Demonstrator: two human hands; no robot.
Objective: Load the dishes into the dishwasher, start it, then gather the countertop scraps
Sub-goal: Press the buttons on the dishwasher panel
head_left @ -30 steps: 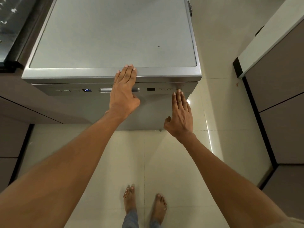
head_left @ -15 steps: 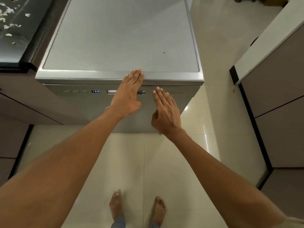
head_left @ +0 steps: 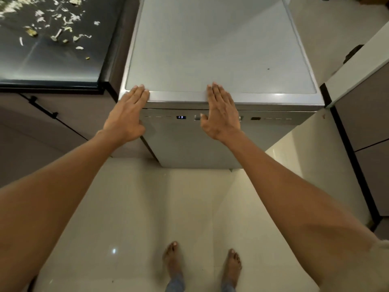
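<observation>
A silver freestanding dishwasher [head_left: 219,51] stands in front of me with its door closed and a small blue display [head_left: 181,117] lit on the control strip. My left hand [head_left: 128,114] has straight fingers whose tips lie on the front left corner of its top. My right hand [head_left: 221,111] is flat too, fingertips on the top's front edge, palm over the door handle [head_left: 197,117]. Pale vegetable scraps [head_left: 52,24] lie scattered on the black countertop [head_left: 48,60] at the upper left.
Brown cabinets with a black handle [head_left: 42,108] stand below the countertop on the left. Another counter with a white top [head_left: 357,70] and brown fronts stands at the right. Glossy cream floor tiles [head_left: 147,218] and my bare feet [head_left: 174,258] lie below.
My left hand slid left from the middle of the front edge to the left corner. My right hand rose from the control strip to the top's front edge. The view shifted left, showing more countertop.
</observation>
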